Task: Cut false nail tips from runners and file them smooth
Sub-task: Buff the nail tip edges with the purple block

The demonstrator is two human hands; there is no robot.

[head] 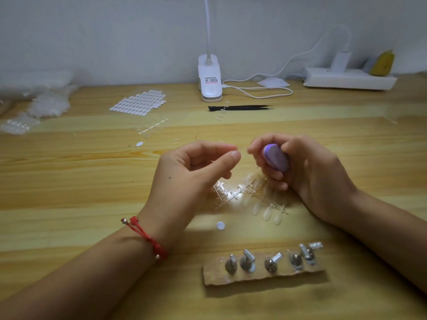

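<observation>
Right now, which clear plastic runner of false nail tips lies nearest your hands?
The clear plastic runner beside the right hand; the others lie farther back, toward the black tweezers.

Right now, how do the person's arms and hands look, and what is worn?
Both forearms are bare; no sleeves show. A thin red cord bracelet with small silver beads circles the left wrist. Neither the left hand nor the right hand shows rings or gloves.
</observation>
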